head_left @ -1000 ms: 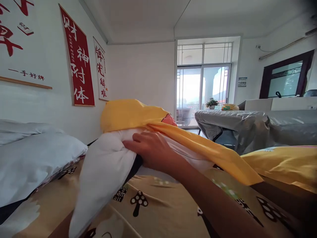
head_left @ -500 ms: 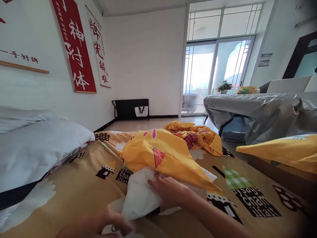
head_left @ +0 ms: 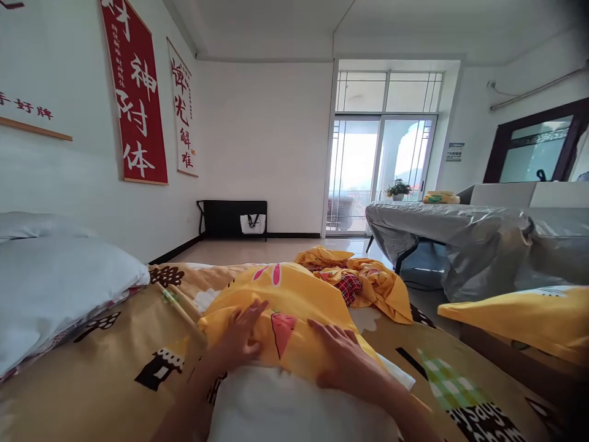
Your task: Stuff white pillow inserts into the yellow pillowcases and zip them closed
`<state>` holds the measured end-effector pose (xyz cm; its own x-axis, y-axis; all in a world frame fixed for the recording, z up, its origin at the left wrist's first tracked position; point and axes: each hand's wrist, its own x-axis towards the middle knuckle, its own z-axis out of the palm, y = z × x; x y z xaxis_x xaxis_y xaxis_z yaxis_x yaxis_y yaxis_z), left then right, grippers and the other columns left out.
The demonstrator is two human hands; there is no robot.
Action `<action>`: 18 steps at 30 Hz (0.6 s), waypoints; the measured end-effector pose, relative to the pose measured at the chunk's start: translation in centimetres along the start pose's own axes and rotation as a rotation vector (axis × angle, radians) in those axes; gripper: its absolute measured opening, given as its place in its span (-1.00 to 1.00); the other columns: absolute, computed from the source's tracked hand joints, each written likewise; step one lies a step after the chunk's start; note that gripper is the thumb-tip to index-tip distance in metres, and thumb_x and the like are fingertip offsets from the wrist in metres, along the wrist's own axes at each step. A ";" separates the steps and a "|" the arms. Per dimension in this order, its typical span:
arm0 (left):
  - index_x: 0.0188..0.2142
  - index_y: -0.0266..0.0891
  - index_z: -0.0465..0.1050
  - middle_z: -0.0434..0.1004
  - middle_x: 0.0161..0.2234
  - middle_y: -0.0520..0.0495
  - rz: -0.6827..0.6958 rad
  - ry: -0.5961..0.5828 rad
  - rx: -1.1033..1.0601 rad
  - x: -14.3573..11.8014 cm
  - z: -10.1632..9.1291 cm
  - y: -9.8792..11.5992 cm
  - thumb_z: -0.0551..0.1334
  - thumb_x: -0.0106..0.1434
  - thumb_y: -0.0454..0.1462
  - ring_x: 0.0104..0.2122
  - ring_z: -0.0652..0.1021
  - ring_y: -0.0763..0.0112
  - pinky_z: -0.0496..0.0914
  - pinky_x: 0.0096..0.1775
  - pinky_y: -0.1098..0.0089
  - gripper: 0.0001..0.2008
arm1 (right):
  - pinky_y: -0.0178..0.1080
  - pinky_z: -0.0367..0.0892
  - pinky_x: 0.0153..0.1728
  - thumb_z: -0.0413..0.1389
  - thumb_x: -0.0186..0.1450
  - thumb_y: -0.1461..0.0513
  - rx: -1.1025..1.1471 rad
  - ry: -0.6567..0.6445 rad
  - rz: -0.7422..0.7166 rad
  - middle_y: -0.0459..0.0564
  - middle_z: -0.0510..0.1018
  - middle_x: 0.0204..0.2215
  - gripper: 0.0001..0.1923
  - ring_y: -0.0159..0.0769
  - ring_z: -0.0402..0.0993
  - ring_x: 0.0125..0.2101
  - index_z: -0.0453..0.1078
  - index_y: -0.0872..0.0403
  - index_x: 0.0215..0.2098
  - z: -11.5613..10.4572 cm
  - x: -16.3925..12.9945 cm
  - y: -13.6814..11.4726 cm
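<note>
A white pillow (head_left: 294, 408) lies on the bed in front of me, its far end inside a yellow pillowcase (head_left: 285, 307) printed with a carrot. My left hand (head_left: 239, 334) rests flat on the yellow fabric, fingers spread. My right hand (head_left: 347, 362) also lies flat on the pillowcase near its open edge, where the white pillow shows. Neither hand pinches the cloth.
The bed has a tan sheet (head_left: 115, 368) with mushroom prints. White pillows (head_left: 55, 288) are stacked at the left. A crumpled yellow cloth (head_left: 363, 279) lies at the bed's far end. A covered grey table (head_left: 478, 233) stands to the right, and another yellow pillow (head_left: 524, 316) sits near it.
The pillow, held up a second ago, now lies on the bed. Both hands have moved onto the top of the yellow pillowcase and lie flat there.
</note>
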<state>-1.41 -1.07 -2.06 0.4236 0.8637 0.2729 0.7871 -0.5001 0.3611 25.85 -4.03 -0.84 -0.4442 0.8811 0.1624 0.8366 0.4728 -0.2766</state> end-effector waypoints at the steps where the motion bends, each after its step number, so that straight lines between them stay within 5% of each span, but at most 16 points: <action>1: 0.33 -0.09 -0.11 0.11 0.29 -0.09 -0.061 -0.016 -0.004 0.0 0.7 -0.9 0.09 0.08 -0.38 0.26 0.14 0.17 -0.06 0.25 0.07 -0.19 | -0.07 0.10 0.14 0.24 -0.05 0.20 0.032 -0.101 0.003 0.06 0.35 0.08 -0.16 -0.05 0.22 0.09 0.19 0.03 0.21 0.1 -0.3 1.4; 3: 0.29 -0.11 0.03 0.31 0.17 -0.13 -0.118 -0.042 0.025 -0.4 1.4 -1.7 0.11 0.11 -0.33 0.14 0.30 0.18 0.08 0.18 0.12 -0.28 | -0.11 0.17 0.07 0.22 -0.09 0.25 0.066 -0.219 0.010 0.04 0.43 -0.02 -0.33 -0.08 0.30 0.02 0.35 0.04 0.04 -0.2 -1.0 3.4; 7: -0.12 -0.15 0.45 0.49 -0.19 -0.12 -0.068 -0.042 0.207 -1.6 0.1 0.4 0.11 0.08 -0.41 -0.11 0.44 0.16 0.20 -0.01 0.14 -0.63 | -0.20 0.25 -0.10 0.01 0.03 0.38 0.070 -0.119 0.046 -0.01 0.52 -0.18 -0.64 -0.18 0.40 -0.12 0.40 -0.06 -0.24 -1.3 -2.3 4.2; 11: -0.41 -0.24 0.40 0.43 -0.23 -0.18 -0.011 0.101 0.403 -3.5 -2.7 2.5 0.11 0.01 -0.46 -0.12 0.43 0.05 0.19 -0.06 0.04 -0.83 | -0.23 0.23 -0.30 -0.07 0.02 0.42 -0.041 -0.053 0.067 -0.07 0.51 -0.41 -0.77 -0.22 0.42 -0.34 0.29 -0.03 -0.50 -2.9 -3.1 4.7; 14: -0.44 -0.22 0.41 0.38 0.02 -0.22 0.018 0.198 0.417 -4.9 -5.0 1.2 0.15 0.02 -0.41 0.04 0.36 -0.07 0.14 0.03 -0.06 -0.89 | -0.23 0.24 -0.31 -0.02 0.03 0.37 -0.105 0.127 0.100 -0.06 0.53 -0.40 -0.81 -0.20 0.43 -0.35 0.34 -0.01 -0.45 -4.2 -3.8 5.6; 18: -0.35 -0.12 0.55 0.50 -0.02 -0.12 -0.040 0.092 0.122 -6.7 -7.6 -1.6 0.20 0.14 -0.27 -0.04 0.47 0.04 0.27 0.03 0.04 -0.86 | -0.26 0.27 -0.31 0.00 0.06 0.31 -0.088 0.533 0.099 -0.02 0.56 -0.33 -0.77 -0.19 0.46 -0.33 0.38 -0.02 -0.32 -5.3 -4.5 5.5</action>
<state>-8.92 -6.55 2.26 0.3527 0.8707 0.3428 0.8533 -0.4496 0.2641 34.14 -5.51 1.89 -0.1568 0.7819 0.6034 0.9000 0.3647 -0.2388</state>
